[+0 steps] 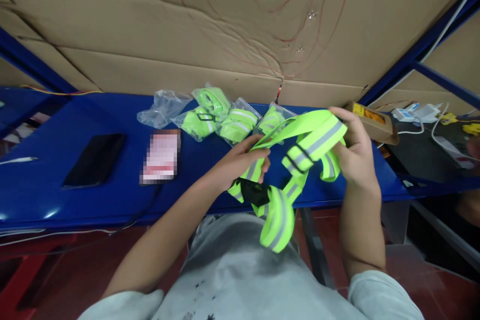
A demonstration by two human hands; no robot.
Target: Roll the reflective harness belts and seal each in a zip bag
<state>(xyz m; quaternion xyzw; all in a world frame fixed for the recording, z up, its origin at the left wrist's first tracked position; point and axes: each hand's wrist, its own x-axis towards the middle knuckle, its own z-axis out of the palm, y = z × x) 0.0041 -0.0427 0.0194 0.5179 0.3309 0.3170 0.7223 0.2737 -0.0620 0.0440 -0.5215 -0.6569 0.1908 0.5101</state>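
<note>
A neon-green reflective strap (318, 142) with a grey stripe is stretched between my two hands, above the front edge of the blue table. My left hand (245, 160) is closed around one part of it, just above a black buckle (255, 192). My right hand (354, 145) pinches a folded stretch of the strap, with a black slider (299, 159) to its left. Loops of the strap hang down in front of my shirt. Behind my left hand, several bagged green straps (238, 122) lie on the table.
On the blue table (48, 160) lie a crumpled clear bag (165, 107), a dark flat pouch (95, 159) and a pixelated card-like item (161, 156). An open cardboard box (373, 122) stands at the right, near white chargers (416, 112) and cables. A cardboard panel (150, 20) rises behind.
</note>
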